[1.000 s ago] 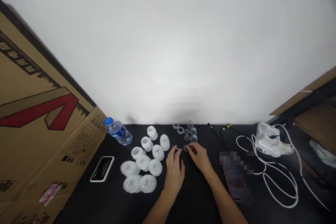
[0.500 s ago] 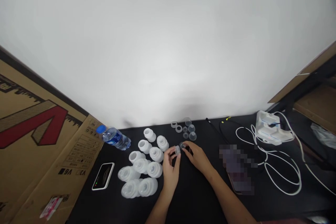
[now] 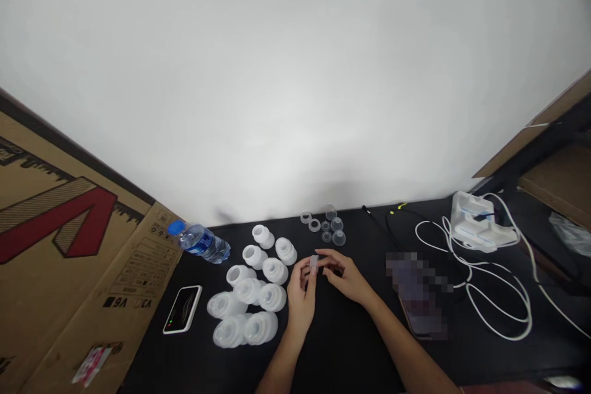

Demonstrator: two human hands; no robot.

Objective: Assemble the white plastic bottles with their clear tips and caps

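Observation:
My left hand (image 3: 302,295) pinches a small translucent screw ring (image 3: 314,260) between thumb and fingers, held on edge above the black table. Beside it, my right hand (image 3: 345,276) has its fingers apart, with a fingertip against the ring's right side. The clear nipple-like piece is out of sight, and I cannot tell whether it sits inside the ring. To the left stand several milky-white small bottles (image 3: 276,271), some open-necked, others topped with a ring and nipple. Behind my hands lie clear nipples (image 3: 326,237), loose rings (image 3: 314,225) and dome caps (image 3: 338,237).
A water bottle (image 3: 198,241) lies at the back left, near a white-framed device (image 3: 183,309) and a large cardboard box (image 3: 83,295). On the right are a blurred-out phone (image 3: 415,298), looped white cable (image 3: 503,338) and a white charging dock (image 3: 480,225). A wall closes the back.
My right hand has brought the small clear nipple piece over to the ring, and it no longer shows. Its fingers have spread. My left hand has tipped the ring more upright.

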